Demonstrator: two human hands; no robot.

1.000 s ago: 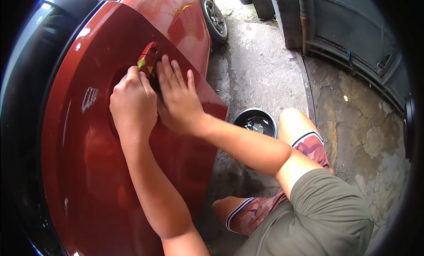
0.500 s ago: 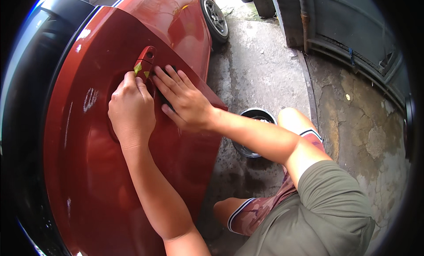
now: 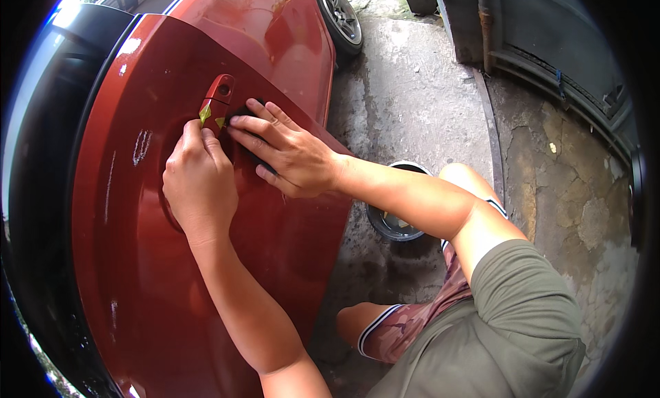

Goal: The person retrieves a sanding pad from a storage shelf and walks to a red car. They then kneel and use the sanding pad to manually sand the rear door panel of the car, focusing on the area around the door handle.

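Note:
A red car door (image 3: 289,247) fills the left of the view, its red door handle (image 3: 221,89) near the top. Yellow-green tape pieces (image 3: 205,113) stick to the handle. My left hand (image 3: 201,185) is closed round the handle's lower part, fingertips next to the tape; its grip hides the rest. Just right of the handle, my right hand (image 3: 292,154) presses a thin black pad (image 3: 267,166) against the door. Its fingers lie over the pad, which shows only at the edges, so its exact kind is unclear.
Whitish scuffs (image 3: 141,147) mark the door's left side. Below my right forearm stands a dark bucket (image 3: 395,226) on the concrete floor (image 3: 426,89). A car wheel (image 3: 340,16) is at the top, and a grey metal gate (image 3: 557,47) at the upper right.
The view has shifted slightly. My right hand's fingers are a little more bent over the black pad and sit slightly lower beside the handle. My left hand keeps its hold.

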